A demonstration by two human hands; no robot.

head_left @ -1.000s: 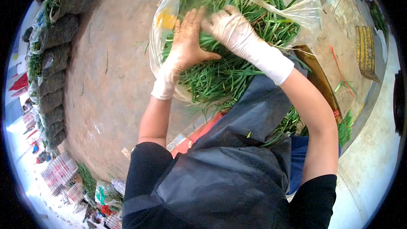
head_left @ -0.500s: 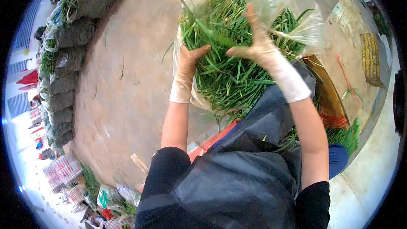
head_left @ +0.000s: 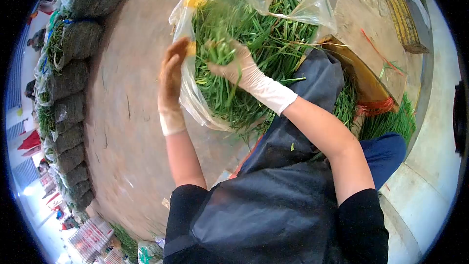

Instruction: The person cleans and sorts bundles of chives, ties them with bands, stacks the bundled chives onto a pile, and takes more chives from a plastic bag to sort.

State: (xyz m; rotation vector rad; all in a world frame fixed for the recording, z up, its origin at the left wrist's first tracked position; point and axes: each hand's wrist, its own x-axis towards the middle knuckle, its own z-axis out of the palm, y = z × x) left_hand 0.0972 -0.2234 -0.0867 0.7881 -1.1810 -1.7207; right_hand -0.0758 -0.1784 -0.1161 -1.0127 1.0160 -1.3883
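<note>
A clear plastic bag (head_left: 317,7) stands wide open in front of me, full of loose, flat green blades that look like chives (head_left: 264,44). My right hand (head_left: 242,66), in a pale glove, is closed around a small bunch of chives (head_left: 222,51) above the heap; the bunch is blurred by motion. Beside the bag's left wall is my left hand (head_left: 173,73), its glove stained brown at the fingers. Its fingers are stretched out with nothing in them. Whether it touches the plastic I cannot tell.
Stuffed dark sacks (head_left: 73,80) with greens at their mouths line the left side. On the right are a curved wooden board (head_left: 361,71), red ties (head_left: 373,107), upright greens (head_left: 391,122) and a yellow-black block (head_left: 408,24). A dark apron (head_left: 264,210) covers my lap.
Both hands were spread over the chives. My right hand has moved left and closed on a bunch, while my left has drawn back to the bag's outer side. The view has shifted.
</note>
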